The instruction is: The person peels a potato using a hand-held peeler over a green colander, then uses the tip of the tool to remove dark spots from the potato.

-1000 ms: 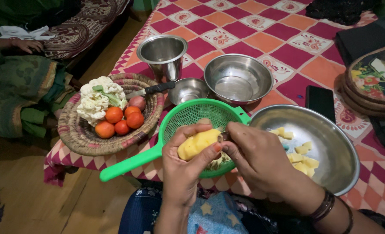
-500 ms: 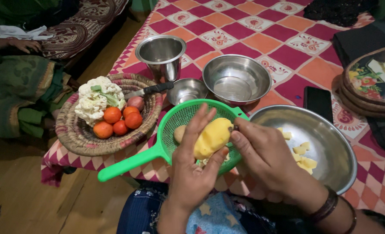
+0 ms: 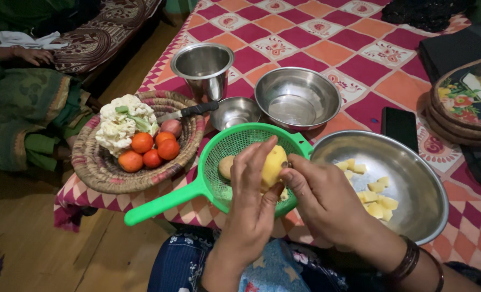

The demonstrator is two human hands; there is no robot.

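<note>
Your left hand (image 3: 254, 189) is wrapped around a peeled yellow potato (image 3: 273, 165), fingers pressed together along its near side and thumb hooked underneath, holding it right over the green strainer (image 3: 235, 143). Your right hand (image 3: 319, 197) is up against the potato's right end, thumb and forefinger pinching a small metal tool (image 3: 287, 164), but it's mostly hidden so you can't tell if it's a peeler or a little knife. One more unpeeled potato (image 3: 226, 166) sits inside the strainer, just left of your fingers.

The strainer's long handle pokes out toward the table's near-left edge, over the checked red and orange cloth (image 3: 327, 38). Just right of it, touching its rim, is the big steel bowl (image 3: 413, 162) with cut potato chunks (image 3: 378, 197) in it. Behind the strainer are a small steel bowl (image 3: 234, 112), a medium steel bowl (image 3: 297, 97) and a steel cup (image 3: 203, 69). To the left, a woven basket (image 3: 97, 167) holds a cauliflower (image 3: 122, 123), tomatoes (image 3: 148, 151), an onion (image 3: 170, 127) and a black-handled knife (image 3: 189, 112). A dark phone (image 3: 400, 127) lies past the big bowl.
</note>
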